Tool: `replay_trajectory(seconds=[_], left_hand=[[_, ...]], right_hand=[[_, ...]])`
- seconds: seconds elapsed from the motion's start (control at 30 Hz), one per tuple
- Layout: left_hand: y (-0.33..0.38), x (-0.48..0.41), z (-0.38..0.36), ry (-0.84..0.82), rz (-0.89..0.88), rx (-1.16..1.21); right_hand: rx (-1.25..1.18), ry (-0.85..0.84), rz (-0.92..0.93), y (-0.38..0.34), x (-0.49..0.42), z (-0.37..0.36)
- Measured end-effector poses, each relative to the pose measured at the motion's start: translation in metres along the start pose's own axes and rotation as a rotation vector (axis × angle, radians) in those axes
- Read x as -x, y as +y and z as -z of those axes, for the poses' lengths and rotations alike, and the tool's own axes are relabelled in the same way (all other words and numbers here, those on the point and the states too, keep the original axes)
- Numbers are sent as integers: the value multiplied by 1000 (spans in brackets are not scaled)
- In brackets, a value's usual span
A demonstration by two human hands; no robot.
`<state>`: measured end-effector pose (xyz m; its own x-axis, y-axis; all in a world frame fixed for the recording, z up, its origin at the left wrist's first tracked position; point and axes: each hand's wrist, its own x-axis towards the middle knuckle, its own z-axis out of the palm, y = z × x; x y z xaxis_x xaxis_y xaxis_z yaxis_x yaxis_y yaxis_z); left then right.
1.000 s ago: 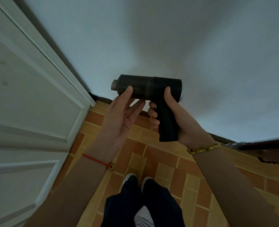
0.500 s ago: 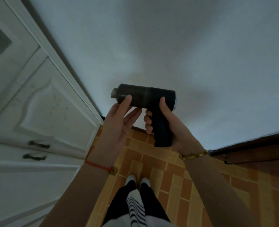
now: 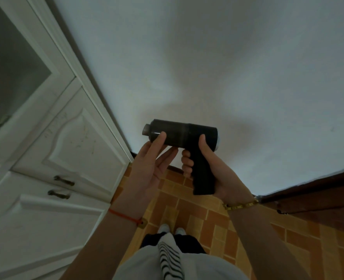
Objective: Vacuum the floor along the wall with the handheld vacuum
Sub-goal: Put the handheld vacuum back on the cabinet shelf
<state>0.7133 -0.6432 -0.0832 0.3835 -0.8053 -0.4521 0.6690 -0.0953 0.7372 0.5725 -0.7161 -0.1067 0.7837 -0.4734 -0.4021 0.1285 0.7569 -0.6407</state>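
A black handheld vacuum (image 3: 184, 132), shaped like a pistol, is held up in front of the white wall (image 3: 217, 67) at about chest height. Its nozzle end points left. My right hand (image 3: 213, 168) is wrapped around the grip, thumb lying up along the barrel. My left hand (image 3: 149, 168) is under the front of the barrel, thumb pressed on its side and fingers spread beneath it. The tiled floor (image 3: 189, 211) along the wall is far below the vacuum.
A white cabinet (image 3: 66, 142) with panelled doors and two dark handles fills the left side. A dark wooden door frame (image 3: 316, 190) runs along the right. A dark skirting strip lines the wall base. My feet (image 3: 171, 231) stand on the orange brick-pattern tiles.
The view has tilted up, so more wall and cabinet show. The vacuum and both hands hold the same grip, sitting lower in the frame.
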Motion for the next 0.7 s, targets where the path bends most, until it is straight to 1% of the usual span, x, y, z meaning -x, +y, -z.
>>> replay_trajectory(seconds=[0.23,0.53,0.7], left_hand=[[7,6,3,28,-5,38],[9,9,2,48,-18,60],[9,12,6,78,-53,74]], right_hand=[[40,-4,-14,0,-2,-9],[85,44,-57,-9,0,-16],[130,14,-74,-11,0,-18]])
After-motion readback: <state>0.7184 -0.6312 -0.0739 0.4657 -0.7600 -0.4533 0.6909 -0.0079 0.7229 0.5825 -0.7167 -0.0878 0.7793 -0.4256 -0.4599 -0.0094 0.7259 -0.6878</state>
